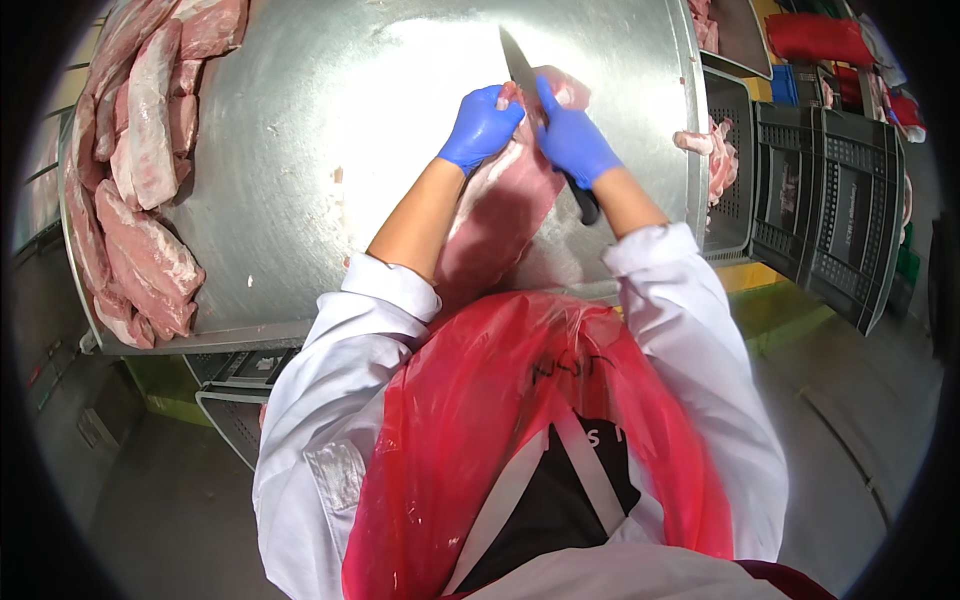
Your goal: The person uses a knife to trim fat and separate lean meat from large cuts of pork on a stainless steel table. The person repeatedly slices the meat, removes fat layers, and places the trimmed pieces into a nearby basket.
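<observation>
A long piece of raw pink meat (490,243) lies on the steel table in front of me, its near end reaching the table edge by my apron. In a blue glove, my left hand (484,130) is closed on the meat's far left edge, pinching a small flap. My right hand (572,143), also gloved in blue, grips a knife (519,68) with a black handle, index finger stretched along the blade's back. The blade points away and slightly left, close beside the left fingers and against the meat's far end. Whether its edge is in the meat is hidden.
Several long cuts of meat (150,130) are piled along the left side of the steel table (290,200). Past the right edge stands a grey crate (738,235) with meat trimmings (720,160), beside more dark crates (835,200). Another crate (230,420) sits below the front edge.
</observation>
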